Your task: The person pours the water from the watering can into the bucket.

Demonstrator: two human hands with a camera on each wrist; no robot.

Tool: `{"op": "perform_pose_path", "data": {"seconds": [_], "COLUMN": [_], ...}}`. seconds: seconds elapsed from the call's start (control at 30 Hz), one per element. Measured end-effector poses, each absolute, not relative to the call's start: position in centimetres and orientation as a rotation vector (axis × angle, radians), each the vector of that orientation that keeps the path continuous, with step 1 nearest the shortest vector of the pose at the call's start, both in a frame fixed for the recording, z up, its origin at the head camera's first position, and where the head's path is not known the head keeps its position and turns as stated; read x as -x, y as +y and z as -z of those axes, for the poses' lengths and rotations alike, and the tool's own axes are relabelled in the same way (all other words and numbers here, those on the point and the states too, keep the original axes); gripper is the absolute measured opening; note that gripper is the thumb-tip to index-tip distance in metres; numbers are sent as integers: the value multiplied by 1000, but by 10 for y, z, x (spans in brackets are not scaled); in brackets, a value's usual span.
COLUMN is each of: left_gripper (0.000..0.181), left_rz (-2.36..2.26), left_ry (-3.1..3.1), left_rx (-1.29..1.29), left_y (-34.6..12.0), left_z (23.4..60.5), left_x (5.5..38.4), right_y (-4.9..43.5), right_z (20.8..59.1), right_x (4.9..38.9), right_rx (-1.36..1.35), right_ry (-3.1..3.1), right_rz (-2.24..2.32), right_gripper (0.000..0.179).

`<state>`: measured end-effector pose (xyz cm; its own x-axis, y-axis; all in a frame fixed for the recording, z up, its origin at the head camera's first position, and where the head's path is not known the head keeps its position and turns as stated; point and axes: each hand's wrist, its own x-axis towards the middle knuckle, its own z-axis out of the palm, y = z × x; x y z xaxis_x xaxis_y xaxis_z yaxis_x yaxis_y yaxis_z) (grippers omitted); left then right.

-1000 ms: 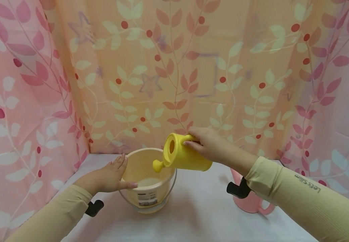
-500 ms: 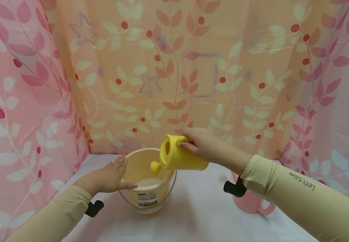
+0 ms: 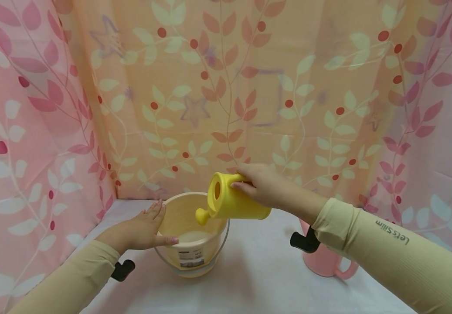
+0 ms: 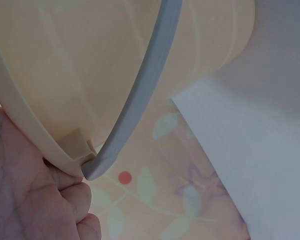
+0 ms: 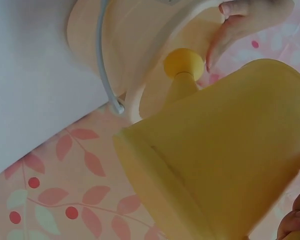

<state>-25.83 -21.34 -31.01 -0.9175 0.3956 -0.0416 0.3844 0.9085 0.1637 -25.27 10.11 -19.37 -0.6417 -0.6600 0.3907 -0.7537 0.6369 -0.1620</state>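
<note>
My right hand (image 3: pixel 263 185) grips the handle of a yellow watering can (image 3: pixel 241 200), tilted so its round spout head hangs over the mouth of a cream bucket (image 3: pixel 200 258). The spout head (image 5: pixel 182 65) shows over the bucket's opening in the right wrist view. My left hand (image 3: pixel 141 229) rests on the bucket's left rim, its fingers straight and its thumb laid along the front of the rim. In the left wrist view, the palm (image 4: pixel 27 185) is right at the rim, near the joint of the grey bail handle (image 4: pixel 140 95). No stream of water shows.
A pink jug (image 3: pixel 321 261) with a side handle stands on the white tabletop (image 3: pixel 265 270) to the right, partly behind my right forearm. Leaf-patterned curtains (image 3: pixel 226 87) enclose the back and both sides. Black wrist-camera mounts (image 3: pixel 304 241) stick out at the wrists.
My right hand has shifted the watering can slightly left, further over the bucket, and it has stayed nearly still over the last half second. The left hand and bucket have not moved.
</note>
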Motion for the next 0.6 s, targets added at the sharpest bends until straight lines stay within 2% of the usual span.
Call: {"op": "perform_pose_path", "data": {"seconds": [0.6], "left_gripper": [121], "left_rz": [-208], "left_ry": [3049], "left_rx": [-615], "left_y": [-223], "left_z": [330], "left_x": [274], "right_y": [96], "right_z": [187], "right_x": [257], "right_rx": [-1229], "right_ry": [-2516], "right_rz": [-402], "right_gripper": [15]}}
